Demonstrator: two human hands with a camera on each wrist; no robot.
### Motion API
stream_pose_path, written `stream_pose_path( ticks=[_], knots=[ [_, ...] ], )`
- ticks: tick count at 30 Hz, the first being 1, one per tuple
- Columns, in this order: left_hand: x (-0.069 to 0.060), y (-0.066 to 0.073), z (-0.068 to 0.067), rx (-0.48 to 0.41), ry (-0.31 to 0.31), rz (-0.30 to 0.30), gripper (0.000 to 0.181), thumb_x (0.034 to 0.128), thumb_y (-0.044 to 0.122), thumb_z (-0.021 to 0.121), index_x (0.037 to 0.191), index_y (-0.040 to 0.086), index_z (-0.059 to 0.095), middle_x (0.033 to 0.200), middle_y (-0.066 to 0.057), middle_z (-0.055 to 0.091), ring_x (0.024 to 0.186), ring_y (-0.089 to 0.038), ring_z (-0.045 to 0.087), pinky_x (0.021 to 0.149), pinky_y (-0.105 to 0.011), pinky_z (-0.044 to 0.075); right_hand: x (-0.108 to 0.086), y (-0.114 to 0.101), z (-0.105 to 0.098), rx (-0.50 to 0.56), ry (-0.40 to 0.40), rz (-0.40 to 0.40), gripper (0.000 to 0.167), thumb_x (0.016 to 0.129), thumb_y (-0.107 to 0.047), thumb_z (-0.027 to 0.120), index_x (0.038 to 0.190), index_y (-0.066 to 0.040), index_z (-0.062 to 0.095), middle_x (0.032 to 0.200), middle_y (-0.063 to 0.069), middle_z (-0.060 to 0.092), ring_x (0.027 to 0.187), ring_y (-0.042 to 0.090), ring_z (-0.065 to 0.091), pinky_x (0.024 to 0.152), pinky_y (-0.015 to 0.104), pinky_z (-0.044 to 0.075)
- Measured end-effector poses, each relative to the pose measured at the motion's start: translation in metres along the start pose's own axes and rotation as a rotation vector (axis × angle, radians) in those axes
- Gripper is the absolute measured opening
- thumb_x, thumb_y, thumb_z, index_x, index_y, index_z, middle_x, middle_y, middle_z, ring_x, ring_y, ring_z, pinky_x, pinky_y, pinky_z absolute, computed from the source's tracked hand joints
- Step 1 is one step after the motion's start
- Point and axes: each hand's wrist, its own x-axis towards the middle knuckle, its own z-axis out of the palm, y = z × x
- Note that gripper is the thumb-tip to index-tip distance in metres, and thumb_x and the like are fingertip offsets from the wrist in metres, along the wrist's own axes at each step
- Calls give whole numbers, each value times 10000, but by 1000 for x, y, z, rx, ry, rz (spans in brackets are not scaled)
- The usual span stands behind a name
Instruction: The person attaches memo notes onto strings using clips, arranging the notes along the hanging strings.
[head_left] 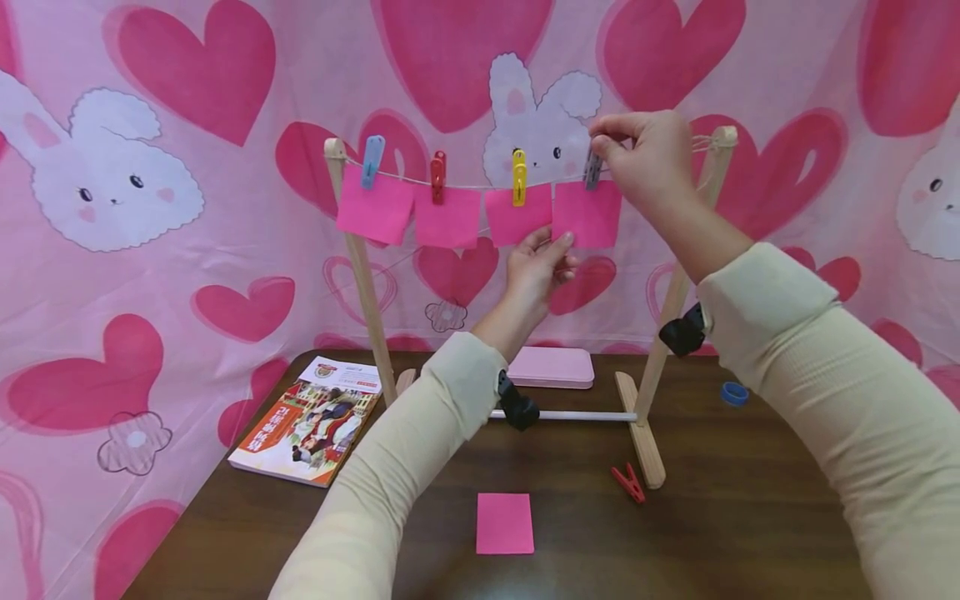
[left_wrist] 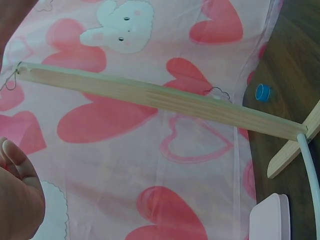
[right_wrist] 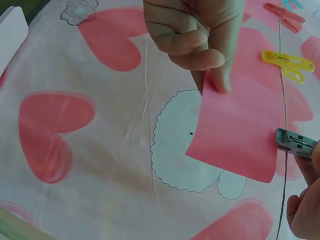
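My right hand (head_left: pixel 654 158) pinches a grey clothespin (head_left: pixel 592 169) on the string at the right. The clothespin's jaws meet the top edge of a pink paper square (head_left: pixel 592 218). Below, my left hand (head_left: pixel 534 271) pinches that square's lower left part between thumb and fingers, as the right wrist view shows with the thumb on the paper (right_wrist: pixel 245 120). Further left, three more pink squares hang from a yellow clothespin (head_left: pixel 519 179), a red clothespin (head_left: pixel 438 177) and a light blue clothespin (head_left: pixel 372 162). In the left wrist view, only part of the left hand (left_wrist: pixel 20 195) shows.
Wooden posts (head_left: pixel 365 292) hold the string, with a white bar (head_left: pixel 577 415) low between them. On the dark table (head_left: pixel 570 533) lie a pink square (head_left: pixel 505 523), a red clothespin (head_left: pixel 628 482), a magazine (head_left: pixel 311 421), a pink case (head_left: pixel 551 367) and a blue tape ring (head_left: pixel 734 393).
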Motion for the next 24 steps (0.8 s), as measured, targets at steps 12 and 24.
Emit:
stream_pose_path(
  ticks=[12,24],
  knots=[
    [3,-1,3,-54,1,5,315,860,62,647,1152,16,538,617,-51,563,474,-98,546,446,-188,466,-2,4,-1,-65,-44,21,348,871,-349,595,1169,-181,657,1106,22,651,829,109,512,700,177,468],
    [2,0,3,-34,9,-1,362,862,81,649,1200,18,536,631,-49,566,486,-96,552,466,-189,475,-2,6,-3,-117,-111,28,397,883,-376,572,1245,-217,601,1151,31,612,813,103,472,667,191,460]
  ],
)
